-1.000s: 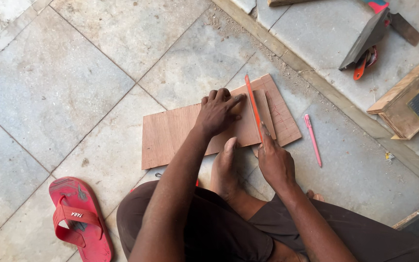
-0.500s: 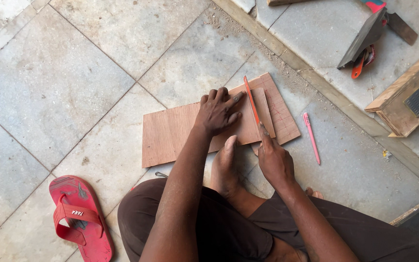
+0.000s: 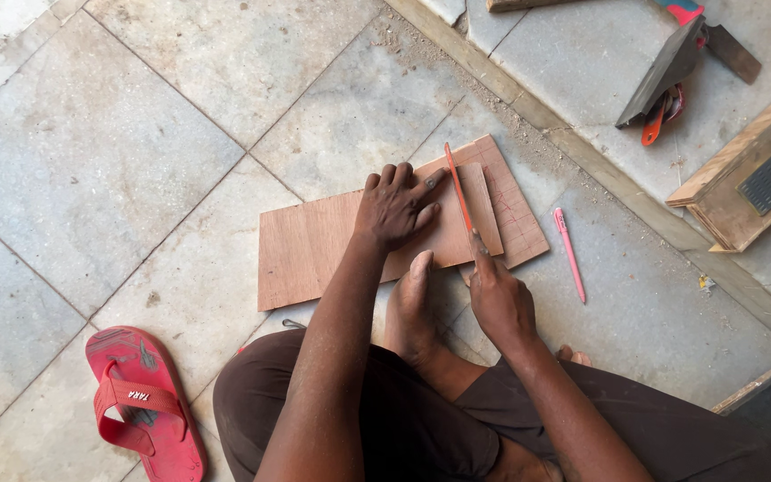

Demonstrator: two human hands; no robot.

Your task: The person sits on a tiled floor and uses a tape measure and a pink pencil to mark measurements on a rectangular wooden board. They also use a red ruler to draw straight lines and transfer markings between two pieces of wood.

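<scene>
- Little differs from before: the left hand still presses, fingers spread, on the flat brown board at frame centre.
- The right hand grips a thin orange blade against a smaller wooden piece.
- A pink pen lies on the grey stone floor.

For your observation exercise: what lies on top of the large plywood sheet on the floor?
On the plywood sheet lie a smaller wooden piece, the left hand pressing down, and a thin orange blade in the right hand. The foot holds its near edge. The surface beneath these is hidden.
</scene>
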